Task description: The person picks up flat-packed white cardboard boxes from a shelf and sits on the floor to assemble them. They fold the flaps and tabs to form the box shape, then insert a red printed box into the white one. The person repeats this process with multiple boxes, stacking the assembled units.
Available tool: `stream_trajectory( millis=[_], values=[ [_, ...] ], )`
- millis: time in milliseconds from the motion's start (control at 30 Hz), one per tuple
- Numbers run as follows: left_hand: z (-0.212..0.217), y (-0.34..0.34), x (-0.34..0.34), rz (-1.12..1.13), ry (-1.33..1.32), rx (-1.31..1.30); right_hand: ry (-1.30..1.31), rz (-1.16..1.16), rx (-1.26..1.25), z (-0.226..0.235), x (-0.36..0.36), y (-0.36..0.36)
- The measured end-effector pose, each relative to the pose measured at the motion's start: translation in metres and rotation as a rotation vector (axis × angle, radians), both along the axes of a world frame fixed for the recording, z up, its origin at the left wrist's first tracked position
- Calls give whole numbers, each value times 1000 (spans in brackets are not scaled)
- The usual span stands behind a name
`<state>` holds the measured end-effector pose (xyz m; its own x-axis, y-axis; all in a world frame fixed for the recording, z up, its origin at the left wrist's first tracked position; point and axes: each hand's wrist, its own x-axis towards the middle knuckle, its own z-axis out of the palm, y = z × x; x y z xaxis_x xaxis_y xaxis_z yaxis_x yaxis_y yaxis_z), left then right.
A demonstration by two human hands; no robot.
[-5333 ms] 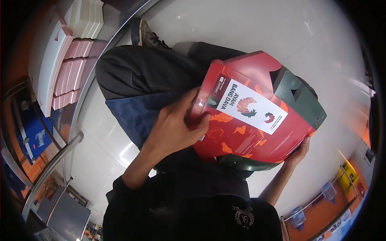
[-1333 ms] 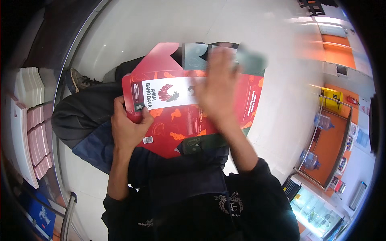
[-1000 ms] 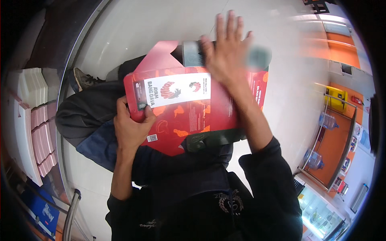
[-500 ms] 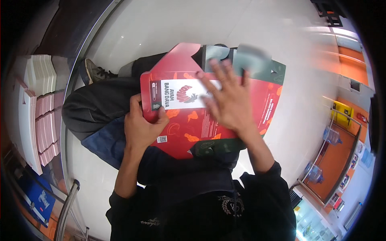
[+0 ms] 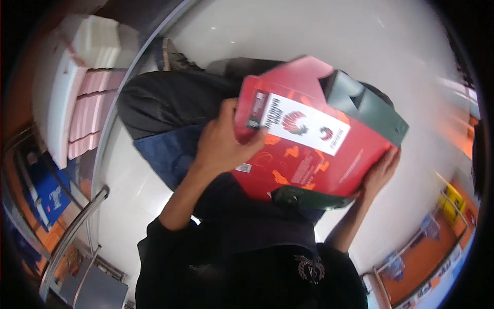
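A red and dark green cardboard carton (image 5: 329,170), part-folded with its flaps standing up, rests over my lap at a tilt. On its red face is a white label (image 5: 309,124) with a red emblem. My left hand (image 5: 226,141) grips the carton's left edge, the thumb lying on the red face and the fingers behind it. At the right end my right hand (image 5: 381,172) holds the carton's side, its fingers along the edge and partly hidden. The green flaps (image 5: 357,100) stick up at the far side, and another green flap (image 5: 303,198) bends toward my body.
My crossed legs in dark trousers (image 5: 170,103) lie on a pale shiny floor (image 5: 309,31). To the left are stacked pink and white flat boards (image 5: 95,98), a curved metal rail (image 5: 72,242) and a blue item (image 5: 49,195). Clear water bottles (image 5: 395,265) are at the lower right.
My right hand has gone from over the label to the carton's right edge and taken hold there. The carton is now turned clockwise; my view has also shifted.
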<state>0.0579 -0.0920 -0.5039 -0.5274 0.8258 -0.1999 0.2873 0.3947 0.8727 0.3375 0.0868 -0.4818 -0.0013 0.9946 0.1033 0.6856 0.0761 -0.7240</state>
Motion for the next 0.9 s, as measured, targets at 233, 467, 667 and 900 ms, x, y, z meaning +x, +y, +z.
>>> stream_trajectory(
  millis=[233, 467, 667, 900],
  values=[
    [17, -2, -13, -39, -59, -96, -22, -62, -101, 0, 2, -1],
    [17, -7, -11, -48, -10, -96, 21, -82, -149, 11, -10, -3],
    [26, -6, -7, 0, 165, 0, 46, -103, -153, 14, -11, -6],
    [33, -9, -2, -132, 507, 215, 45, -68, -82, -2, 9, 3]
  ],
)
